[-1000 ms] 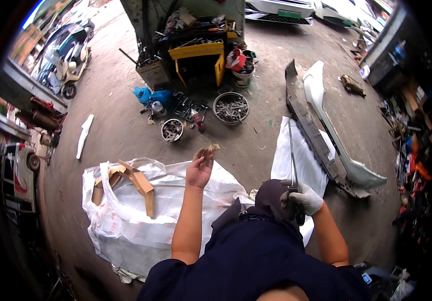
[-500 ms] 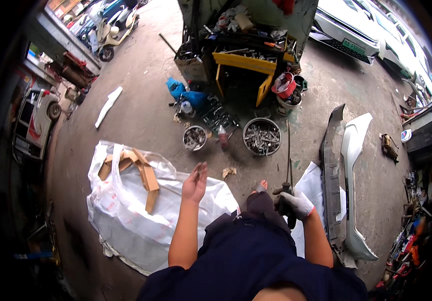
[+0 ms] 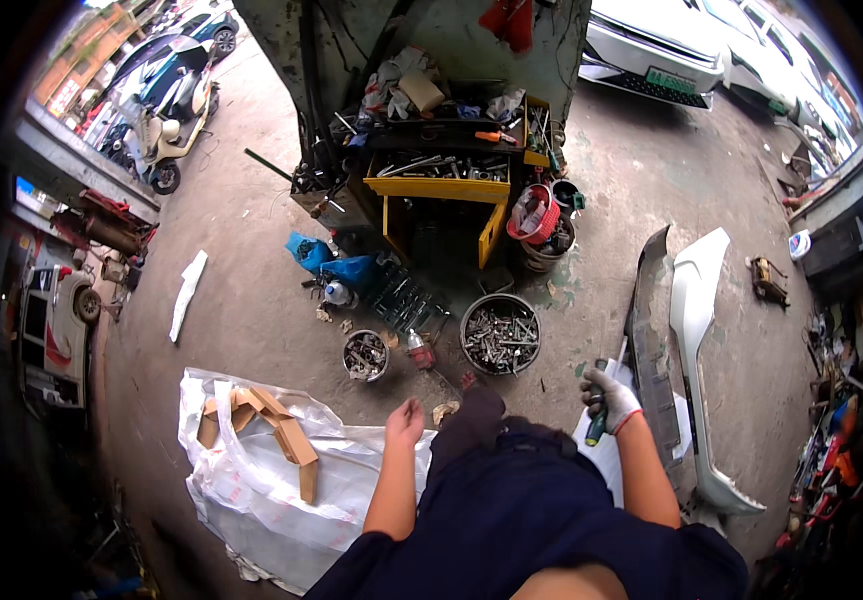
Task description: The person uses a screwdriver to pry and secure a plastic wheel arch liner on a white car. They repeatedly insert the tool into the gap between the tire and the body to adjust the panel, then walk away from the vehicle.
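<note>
My right hand [image 3: 613, 398], in a white knitted glove with a red cuff, is closed round a screwdriver [image 3: 596, 428]. Its dark green handle sticks out below the fist, and the shaft points up and away. My bare left hand [image 3: 404, 422] hovers to the left of my body, near the edge of the wrapped panel [image 3: 281, 540]. Its fingers are loosely curled together. Whatever they may hold is hidden. Ahead of my feet stand a large tub of bolts and sockets [image 3: 500, 338] and a smaller tub of hardware [image 3: 365, 356].
A tool cabinet [image 3: 438, 187] with yellow doors stands ahead, loaded with tools. An open socket case [image 3: 401, 300] and a bottle [image 3: 419, 348] lie before it. To the right lie a black bumper part [image 3: 651, 300] and a white one [image 3: 689, 300]. Cardboard pieces [image 3: 293, 440] rest on the wrapped panel.
I have stepped forward, so the cabinet and tubs sit closer. My left hand has dropped and its fingers have curled in. The screwdriver has swung outward to the right with my gloved hand.
</note>
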{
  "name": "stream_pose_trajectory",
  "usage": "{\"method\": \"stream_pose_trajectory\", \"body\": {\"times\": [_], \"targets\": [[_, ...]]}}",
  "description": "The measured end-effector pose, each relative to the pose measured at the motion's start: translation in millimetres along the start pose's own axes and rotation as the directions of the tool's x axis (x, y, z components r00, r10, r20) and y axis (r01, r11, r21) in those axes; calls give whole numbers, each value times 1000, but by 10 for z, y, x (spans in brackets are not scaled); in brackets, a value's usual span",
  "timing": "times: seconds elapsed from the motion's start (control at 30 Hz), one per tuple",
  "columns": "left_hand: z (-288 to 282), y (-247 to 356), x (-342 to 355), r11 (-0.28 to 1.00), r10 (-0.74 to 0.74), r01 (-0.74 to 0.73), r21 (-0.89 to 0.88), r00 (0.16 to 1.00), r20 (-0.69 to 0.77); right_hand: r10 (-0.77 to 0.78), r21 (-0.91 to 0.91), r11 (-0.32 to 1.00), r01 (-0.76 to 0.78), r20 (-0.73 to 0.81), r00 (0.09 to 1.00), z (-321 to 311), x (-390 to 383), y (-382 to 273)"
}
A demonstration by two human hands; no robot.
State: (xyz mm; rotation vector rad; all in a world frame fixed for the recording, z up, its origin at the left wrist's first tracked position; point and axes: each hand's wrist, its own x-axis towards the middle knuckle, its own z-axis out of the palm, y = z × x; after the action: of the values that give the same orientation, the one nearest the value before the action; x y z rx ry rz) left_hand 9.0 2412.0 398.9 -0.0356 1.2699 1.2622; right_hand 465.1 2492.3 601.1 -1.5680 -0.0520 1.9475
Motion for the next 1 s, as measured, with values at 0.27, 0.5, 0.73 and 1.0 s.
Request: {"method": "stream_pose_trajectory", "body": {"times": [0.27, 0.5, 0.73, 1.0], "targets": [[1879, 672, 1123, 927, -221, 235, -293, 972, 83, -142, -17, 990, 142, -269, 953, -50, 302, -1013], [1139, 464, 1189, 954, -262, 248, -169, 963, -64, -310, -455, 845, 281, 11, 951, 981, 1995, -2755], [1212, -65, 343, 935, -282, 48, -352, 702, -654, -496, -660, 552, 510, 231, 837, 1742, 4517, -4598], [2550, -778, 224, 864, -285, -136, -486, 662, -693, -535, -665, 525, 532, 229, 814, 1994, 4749, -5088]]}}
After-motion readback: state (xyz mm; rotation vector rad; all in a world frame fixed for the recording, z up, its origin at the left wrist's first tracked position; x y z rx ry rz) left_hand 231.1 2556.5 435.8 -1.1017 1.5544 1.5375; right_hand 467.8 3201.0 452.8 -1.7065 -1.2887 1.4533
